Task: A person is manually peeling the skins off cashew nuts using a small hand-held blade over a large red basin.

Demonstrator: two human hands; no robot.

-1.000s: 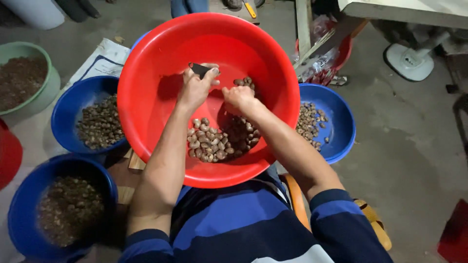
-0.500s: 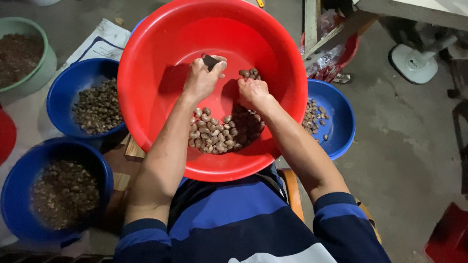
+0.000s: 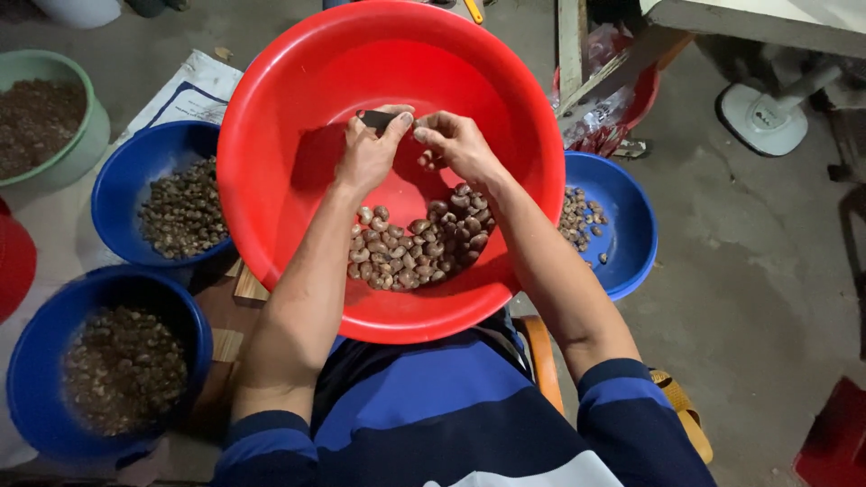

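A big red basin (image 3: 271,180) rests on my lap with a heap of brown, curved nuts (image 3: 419,243) at its near side. Over the basin's middle my left hand (image 3: 370,153) grips a small dark tool (image 3: 374,118) between thumb and fingers. My right hand (image 3: 456,144) sits right beside it, its fingertips pinched together on a small nut that is mostly hidden. The two hands almost touch at the fingertips.
Two blue bowls of brown nuts (image 3: 135,180) (image 3: 54,361) stand at my left, and a third blue bowl (image 3: 622,234) with a few nuts at my right. A green tub (image 3: 81,135) sits far left. A white sack (image 3: 194,90), a wooden frame (image 3: 577,54) and a fan base (image 3: 762,117) lie beyond.
My right hand rose from the nut heap and moved up to meet the left hand. The left hand stayed over the basin's middle with the dark tool.
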